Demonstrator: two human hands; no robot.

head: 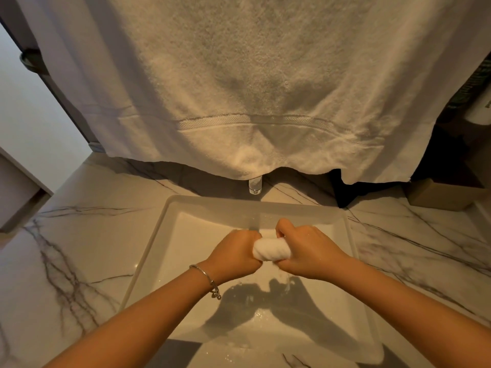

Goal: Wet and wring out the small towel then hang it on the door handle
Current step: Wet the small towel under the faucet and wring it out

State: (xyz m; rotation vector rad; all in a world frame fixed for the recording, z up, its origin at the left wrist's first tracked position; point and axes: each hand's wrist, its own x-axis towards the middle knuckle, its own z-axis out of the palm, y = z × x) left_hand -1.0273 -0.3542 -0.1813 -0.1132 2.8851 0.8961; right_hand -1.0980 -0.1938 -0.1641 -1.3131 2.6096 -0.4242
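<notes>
Wringing small towel (271, 250) over sink (159, 235).
Left hand (233, 254) and right hand (308, 252) clenched on opposite ends, twisting; held above basin to catch drips.

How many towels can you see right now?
2: the small towel, twisted between the left hand and right hand over the sink; a large towel hanging above. Others may be hidden.

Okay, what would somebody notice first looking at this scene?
Probably the big white hanging towel filling the top of the view, draped over the faucet. Below it, centre, the left hand and right hand grip a rolled small towel over the white sink, with water dripping from it.
</notes>
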